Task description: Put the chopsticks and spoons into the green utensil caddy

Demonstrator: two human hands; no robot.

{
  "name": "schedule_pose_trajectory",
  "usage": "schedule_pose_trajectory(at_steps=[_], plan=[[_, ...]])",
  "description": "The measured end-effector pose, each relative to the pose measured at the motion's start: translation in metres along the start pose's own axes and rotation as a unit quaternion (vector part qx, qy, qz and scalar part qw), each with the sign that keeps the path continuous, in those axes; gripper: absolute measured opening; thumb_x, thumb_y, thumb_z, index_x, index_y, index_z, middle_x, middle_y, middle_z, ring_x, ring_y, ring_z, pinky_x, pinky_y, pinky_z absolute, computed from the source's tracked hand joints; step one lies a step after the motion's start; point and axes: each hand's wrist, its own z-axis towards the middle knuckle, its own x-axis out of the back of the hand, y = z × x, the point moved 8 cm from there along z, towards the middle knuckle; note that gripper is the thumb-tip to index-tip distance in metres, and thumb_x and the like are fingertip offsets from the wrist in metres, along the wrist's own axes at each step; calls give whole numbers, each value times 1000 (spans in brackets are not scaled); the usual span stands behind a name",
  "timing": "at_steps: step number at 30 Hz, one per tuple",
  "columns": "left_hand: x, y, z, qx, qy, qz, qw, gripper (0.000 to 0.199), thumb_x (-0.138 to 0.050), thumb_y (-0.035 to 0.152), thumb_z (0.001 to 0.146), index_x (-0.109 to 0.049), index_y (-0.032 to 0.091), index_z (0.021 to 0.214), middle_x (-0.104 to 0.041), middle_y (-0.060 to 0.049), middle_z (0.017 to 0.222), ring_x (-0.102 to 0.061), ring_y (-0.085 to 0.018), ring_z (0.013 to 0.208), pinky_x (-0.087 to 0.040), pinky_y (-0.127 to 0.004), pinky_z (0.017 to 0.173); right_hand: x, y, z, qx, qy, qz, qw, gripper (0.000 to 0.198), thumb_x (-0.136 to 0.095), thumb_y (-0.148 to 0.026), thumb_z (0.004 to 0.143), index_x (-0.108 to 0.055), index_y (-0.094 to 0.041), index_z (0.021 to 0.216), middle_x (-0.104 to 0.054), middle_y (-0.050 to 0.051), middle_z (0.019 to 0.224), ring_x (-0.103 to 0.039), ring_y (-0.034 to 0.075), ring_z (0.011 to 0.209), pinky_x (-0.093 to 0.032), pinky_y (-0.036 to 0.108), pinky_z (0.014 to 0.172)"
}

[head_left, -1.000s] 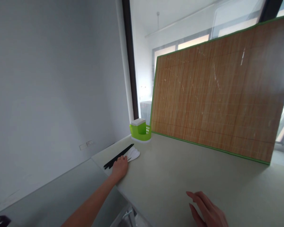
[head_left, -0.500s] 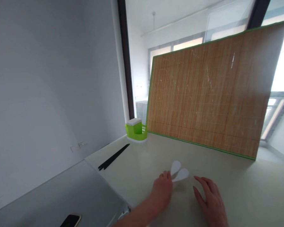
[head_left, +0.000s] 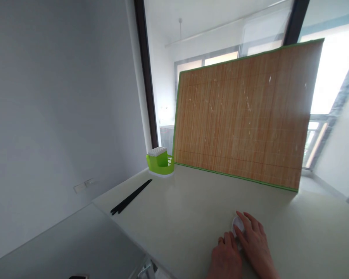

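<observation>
White spoons (head_left: 237, 223) are held low over the table, their bowls pointing away from me. My left hand (head_left: 227, 252) is closed around the handle end. From the right, my right hand (head_left: 254, 237) closes on the bowl end, thumb on the near side and fingers on the far side. Only part of one bowl shows clearly; the handles and the second spoon are hidden by my hands. Both hands are close together, almost touching.
Several thin black chopsticks (head_left: 130, 197) lie near the left edge of the pale table (head_left: 186, 209). Behind them stands a green utensil holder (head_left: 160, 164) with a white slotted top. A large bamboo mat (head_left: 238, 120) with green edging leans against the window.
My left hand has moved right and nearer with the spoons, and my right hand has closed on their bowls. The bowls, spread apart before, now overlap. The view has shifted right.
</observation>
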Motion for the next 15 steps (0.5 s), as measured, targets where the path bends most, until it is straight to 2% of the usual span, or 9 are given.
schedule_pose_trajectory(at_steps=[5,10,13,15], plan=[[-3,-7,-4,11,4,4,1000,43,-51,10,81,-51,13,124,-56,-14,96,-57,-22,80,-48,-27,52,-13,-12,-5,47,-40,-1,998,40,-40,-38,87,-50,-25,123,-48,8,125,-46,26,113,-42,42,89],[-14,-7,-6,32,-3,-22,999,44,-49,10,80,-52,16,124,-58,-16,102,-57,-26,88,-50,-32,53,-10,-17,-5,73,-46,-38,996,40,-40,-37,86,-50,-27,123,-47,5,129,-45,25,116,-40,43,92],[-24,-4,-7,27,-35,-50,998,47,-53,21,79,-51,14,126,-57,-20,109,-54,-32,96,-53,-38,56,-8,-19,-5,86,-47,-63,993,40,-40,-38,86,-50,-30,124,-45,2,133,-43,25,119,-39,44,92],[-27,-3,-8,25,-69,-66,995,59,-59,34,75,-48,12,128,-55,-21,115,-52,-36,100,-53,-44,59,-8,-19,-7,93,-44,-76,992,40,-40,-38,86,-51,-32,123,-45,1,134,-42,26,119,-38,45,93]])
